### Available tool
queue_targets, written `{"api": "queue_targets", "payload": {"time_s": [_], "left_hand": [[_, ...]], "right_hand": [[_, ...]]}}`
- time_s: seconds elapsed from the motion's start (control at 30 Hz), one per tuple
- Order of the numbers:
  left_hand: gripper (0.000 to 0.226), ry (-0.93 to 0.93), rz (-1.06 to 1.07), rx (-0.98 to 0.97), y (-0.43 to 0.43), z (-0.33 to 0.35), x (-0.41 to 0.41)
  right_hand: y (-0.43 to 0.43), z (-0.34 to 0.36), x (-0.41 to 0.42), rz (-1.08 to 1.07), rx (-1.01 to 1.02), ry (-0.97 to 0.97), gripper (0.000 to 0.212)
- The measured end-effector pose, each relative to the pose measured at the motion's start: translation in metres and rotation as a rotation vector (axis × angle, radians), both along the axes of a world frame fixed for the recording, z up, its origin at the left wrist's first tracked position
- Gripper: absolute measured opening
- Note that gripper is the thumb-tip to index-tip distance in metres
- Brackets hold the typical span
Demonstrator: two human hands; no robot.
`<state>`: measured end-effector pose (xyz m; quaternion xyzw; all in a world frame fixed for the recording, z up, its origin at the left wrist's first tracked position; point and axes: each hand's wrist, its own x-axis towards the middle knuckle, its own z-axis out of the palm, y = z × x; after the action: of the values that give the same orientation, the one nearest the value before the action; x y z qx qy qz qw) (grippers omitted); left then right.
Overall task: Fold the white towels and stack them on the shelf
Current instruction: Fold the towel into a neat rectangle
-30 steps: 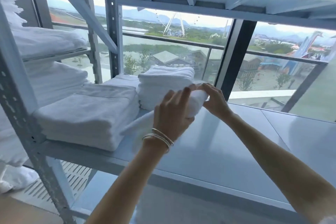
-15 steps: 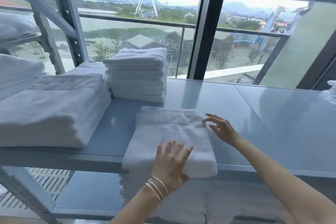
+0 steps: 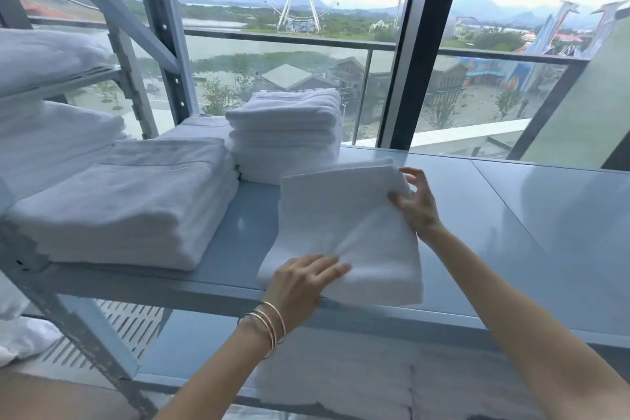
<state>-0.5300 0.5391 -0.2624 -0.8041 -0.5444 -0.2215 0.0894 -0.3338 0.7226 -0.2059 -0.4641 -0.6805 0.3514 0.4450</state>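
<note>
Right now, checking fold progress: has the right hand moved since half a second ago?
Yes, the right hand moved toward the rear towel stack, pinching the folded towel.

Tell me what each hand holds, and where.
Right hand pinches the folded white terry towel at its right edge near the far corner; left hand only rests flat on its near edge.

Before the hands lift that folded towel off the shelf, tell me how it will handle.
Probably floppy: the folded towel creases where the left hand presses it, so it may sag unsupported. Likely light for its bulk; it looks like soft terry. It lies at the front edge of the shelf, so a nudge toward you could drop it.
</note>
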Motion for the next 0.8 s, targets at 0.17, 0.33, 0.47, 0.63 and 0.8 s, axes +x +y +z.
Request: {"api": "queue_targets", "payload": {"time_s": [0.17,0.33,0.47,0.63,0.8], "left_hand": [[0.075,-0.028,0.108,-0.115,0.007,-0.014,-0.002],[0.077,0.077,0.172,-0.018,0.012,-0.021,-0.015],[0.065,0.114,0.16,0.002,0.011,-0.009,-0.017],[0.048,0.099,0.177,0.081,-0.003,0.0,-0.02],[0.038,0.115,0.17,0.185,-0.028,0.015,-0.019]], "right_hand": [[-0.052,-0.027,0.01,0.28,0.089,-0.722,0.089],[-0.128,-0.042,0.007,0.423,0.24,-1.243,0.119],[-0.138,-0.056,-0.008,0.258,0.53,-1.277,0.121],[-0.155,-0.041,-0.02,0.165,0.684,-1.089,0.104],[-0.161,-0.019,-0.017,0.149,0.746,-0.965,0.063]]}}
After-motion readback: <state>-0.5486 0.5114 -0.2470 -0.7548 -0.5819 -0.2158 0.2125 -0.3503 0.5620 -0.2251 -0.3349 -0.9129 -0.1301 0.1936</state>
